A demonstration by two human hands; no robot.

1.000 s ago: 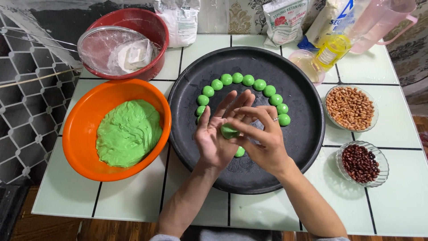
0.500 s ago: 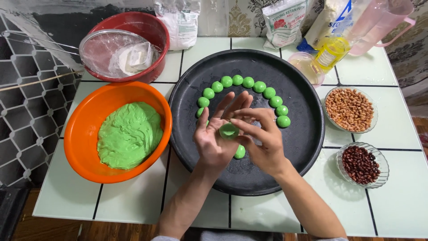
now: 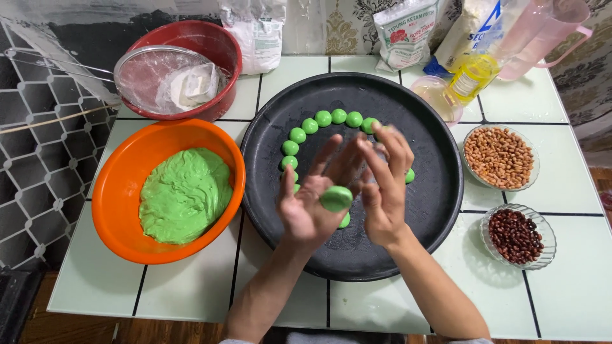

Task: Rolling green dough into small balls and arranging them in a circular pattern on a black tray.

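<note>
A green dough ball (image 3: 335, 198) rests on the palm of my left hand (image 3: 309, 204), which is held flat above a round black tray (image 3: 421, 210). My right hand (image 3: 384, 185) stands beside it with fingers spread, its palm facing the ball, close to it. Several small green dough balls (image 3: 324, 118) lie in an arc on the tray's far half; part of the arc is hidden behind my hands. An orange bowl (image 3: 121, 191) holding a mass of green dough (image 3: 185, 194) stands to the left of the tray.
A red bowl (image 3: 217, 44) with a covered sieve (image 3: 159, 76) sits at the back left. Right of the tray are a dish of peanuts (image 3: 499, 157) and a dish of red beans (image 3: 516, 236). Flour bags, an oil bottle (image 3: 470, 76) and a pink jug (image 3: 542, 32) line the back.
My hands have risen from the tray toward the camera and opened slightly; the dough ball now sits exposed on my left palm.
</note>
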